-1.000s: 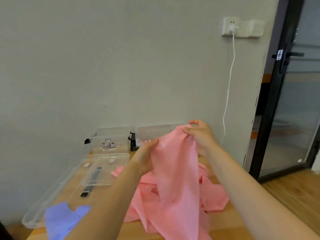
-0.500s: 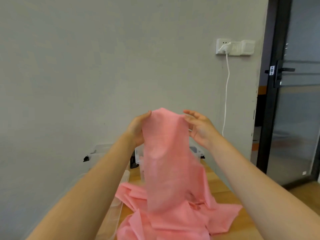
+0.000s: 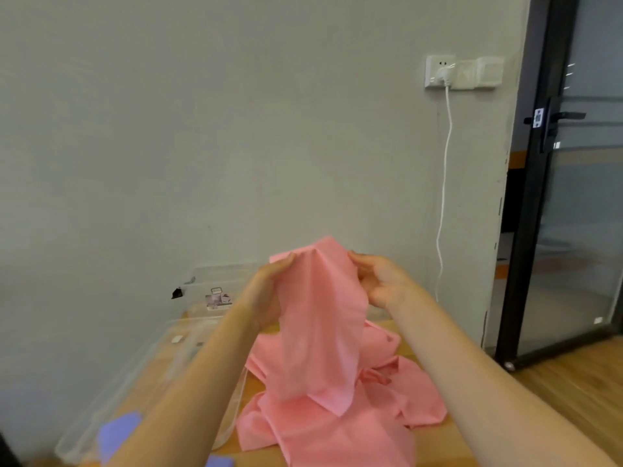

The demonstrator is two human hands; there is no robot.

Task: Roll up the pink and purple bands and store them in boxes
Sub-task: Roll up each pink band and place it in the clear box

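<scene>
One pink band (image 3: 317, 332) is present: its upper end is held up above the wooden table (image 3: 428, 439), the rest piled at the table's middle. Left hand (image 3: 266, 294) pinches the band's top left edge, thumb in front. Right hand (image 3: 377, 281) grips the top right edge, fingers curled. One purple band (image 3: 118, 429) lies at the near left corner, partly hidden. Two clear boxes show: an open one (image 3: 215, 291) at the far edge and one (image 3: 158, 365) along the left edge.
</scene>
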